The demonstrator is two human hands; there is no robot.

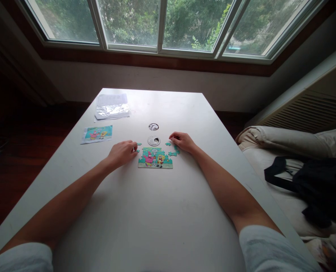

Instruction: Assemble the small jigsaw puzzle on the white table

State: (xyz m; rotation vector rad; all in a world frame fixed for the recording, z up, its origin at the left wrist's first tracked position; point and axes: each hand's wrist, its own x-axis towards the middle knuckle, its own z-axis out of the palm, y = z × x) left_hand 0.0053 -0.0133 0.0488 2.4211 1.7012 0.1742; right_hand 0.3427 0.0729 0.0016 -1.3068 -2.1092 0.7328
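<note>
A partly joined jigsaw puzzle [155, 160] of cartoon figures on a teal ground lies flat on the white table; its upper edge is uneven. My left hand [123, 153] rests at its left side, fingers bent and close together, beside a few loose teal puzzle pieces [139, 144]. Whatever those fingers may hold is hidden. To the upper right of the puzzle, my right hand [183, 142] has its thumb and forefinger drawn together; anything between them is too small to make out. Near its fingertips lie a loose puzzle piece [168, 144] and a small cluster of teal pieces [173, 153].
On the white table [156, 219], a picture sheet [97, 133] with the same cartoon figures lies at the left. Behind it are papers with a shiny plastic sleeve [112, 107]. Two round table fittings [154, 141] sit beyond the puzzle. A dark bag [321, 185] lies on the sofa at right.
</note>
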